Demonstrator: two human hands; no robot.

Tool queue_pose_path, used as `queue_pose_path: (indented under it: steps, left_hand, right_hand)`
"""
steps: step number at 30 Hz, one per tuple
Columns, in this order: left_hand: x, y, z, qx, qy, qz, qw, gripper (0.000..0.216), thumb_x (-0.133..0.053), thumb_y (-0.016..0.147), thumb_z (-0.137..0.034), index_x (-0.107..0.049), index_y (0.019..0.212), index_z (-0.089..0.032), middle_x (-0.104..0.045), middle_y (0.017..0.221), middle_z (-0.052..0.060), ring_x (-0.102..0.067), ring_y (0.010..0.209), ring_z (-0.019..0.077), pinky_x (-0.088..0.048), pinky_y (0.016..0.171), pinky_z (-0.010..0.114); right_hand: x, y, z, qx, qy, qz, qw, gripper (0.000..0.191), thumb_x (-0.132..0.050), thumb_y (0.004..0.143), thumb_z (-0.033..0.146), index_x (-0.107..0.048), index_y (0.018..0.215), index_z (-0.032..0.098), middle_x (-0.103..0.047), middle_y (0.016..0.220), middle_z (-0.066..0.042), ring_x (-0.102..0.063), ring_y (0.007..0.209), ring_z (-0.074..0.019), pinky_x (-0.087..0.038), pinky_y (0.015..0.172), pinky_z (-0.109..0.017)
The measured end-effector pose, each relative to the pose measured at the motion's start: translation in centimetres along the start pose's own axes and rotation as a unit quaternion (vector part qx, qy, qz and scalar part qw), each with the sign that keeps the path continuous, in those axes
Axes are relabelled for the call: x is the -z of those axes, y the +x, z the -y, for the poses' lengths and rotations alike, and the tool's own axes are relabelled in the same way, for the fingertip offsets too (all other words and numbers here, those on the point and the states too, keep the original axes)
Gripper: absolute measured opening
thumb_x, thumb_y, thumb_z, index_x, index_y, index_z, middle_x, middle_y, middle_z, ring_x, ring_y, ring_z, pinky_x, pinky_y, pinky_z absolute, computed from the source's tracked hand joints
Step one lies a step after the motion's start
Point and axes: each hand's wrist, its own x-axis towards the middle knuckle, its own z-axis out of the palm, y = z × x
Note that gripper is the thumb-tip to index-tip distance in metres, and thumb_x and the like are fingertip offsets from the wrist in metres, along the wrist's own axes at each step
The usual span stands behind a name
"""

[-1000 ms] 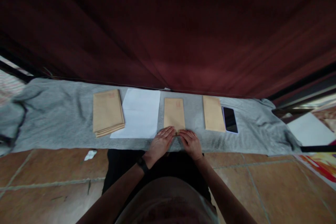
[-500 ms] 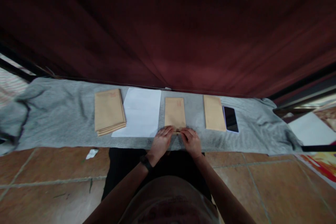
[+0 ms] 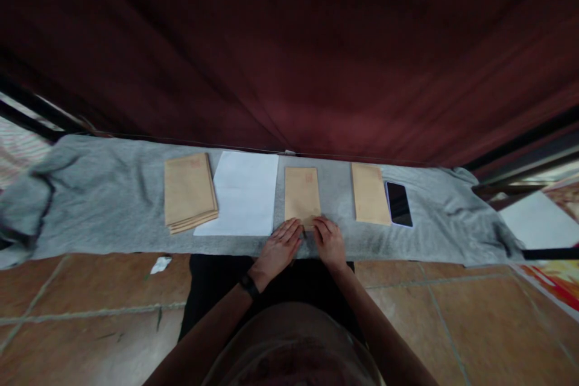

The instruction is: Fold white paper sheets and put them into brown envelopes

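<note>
A single tan envelope (image 3: 302,194) lies flat on the grey cloth (image 3: 113,205), straight ahead of me. My left hand (image 3: 279,246) rests flat at its near left corner, fingers stretched out and touching the near edge. My right hand (image 3: 329,242) lies flat at the near right corner in the same way. Neither hand grips anything. A black band circles my left wrist.
A stack of tan envelopes (image 3: 187,199) sits at the left, white paper sheets (image 3: 242,196) beside it. Another tan envelope (image 3: 370,193) and a dark phone (image 3: 398,204) lie at the right. A dark red curtain (image 3: 289,54) hangs behind. Tiled floor (image 3: 81,307) with a paper scrap (image 3: 160,264).
Both hands stay on the near edge of the middle envelope, fingers shifting only slightly. The view has drifted a little.
</note>
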Motion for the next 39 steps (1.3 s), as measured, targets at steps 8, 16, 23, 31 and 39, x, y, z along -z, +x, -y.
queue_pose_path:
  steps: [8,16,23,31,39]
  left_hand:
    - [-0.4,-0.7,0.0,0.009,0.024,0.041,0.999,0.058,-0.040,0.088,-0.008,-0.047,0.146,-0.006,-0.048,0.151,0.016,-0.039,0.145,0.0218,-0.035,0.121,0.040]
    - [-0.1,-0.6,-0.8,0.024,0.032,0.034,0.999,0.052,-0.039,0.096,-0.015,-0.046,0.147,-0.010,-0.046,0.153,0.013,-0.037,0.146,0.0224,-0.032,0.123,0.042]
    - [0.2,-1.1,-0.9,0.037,0.038,0.019,0.998,0.052,-0.037,0.101,-0.023,-0.039,0.152,-0.014,-0.045,0.154,0.012,-0.036,0.146,0.0232,-0.030,0.123,0.045]
    - [0.3,-1.4,-1.5,0.073,0.043,0.004,0.996,0.054,-0.038,0.101,-0.027,-0.037,0.152,-0.012,-0.045,0.153,0.014,-0.037,0.146,0.0257,-0.034,0.121,0.046]
    - [-1.6,0.4,-4.3,0.052,0.055,0.027,0.997,0.059,-0.037,0.100,-0.028,-0.028,0.156,-0.012,-0.035,0.160,0.012,-0.028,0.150,0.0241,-0.026,0.124,0.044]
  right_hand:
    - [-0.9,-2.4,4.8,0.056,-0.031,0.091,0.994,0.053,-0.041,0.102,0.026,-0.038,0.153,0.013,-0.050,0.150,-0.014,-0.045,0.140,-0.0242,-0.038,0.118,-0.046]
    - [-0.2,-2.8,3.5,0.044,-0.084,0.085,0.992,0.051,-0.042,0.103,0.030,-0.040,0.152,0.015,-0.054,0.147,-0.015,-0.048,0.138,-0.0259,-0.036,0.118,-0.048]
    - [0.4,-3.3,1.8,0.035,-0.097,0.065,0.993,0.050,-0.041,0.104,0.028,-0.040,0.152,0.018,-0.050,0.151,-0.013,-0.048,0.139,-0.0271,-0.034,0.118,-0.051]
    - [1.4,-3.3,0.5,0.030,-0.105,0.058,0.992,0.050,-0.040,0.104,0.027,-0.038,0.153,0.020,-0.049,0.152,-0.012,-0.047,0.140,-0.0270,-0.032,0.118,-0.051]
    - [1.1,-3.4,0.6,0.032,-0.117,0.050,0.991,0.051,-0.038,0.103,0.023,-0.037,0.154,0.020,-0.050,0.151,-0.012,-0.045,0.141,-0.0266,-0.030,0.119,-0.051]
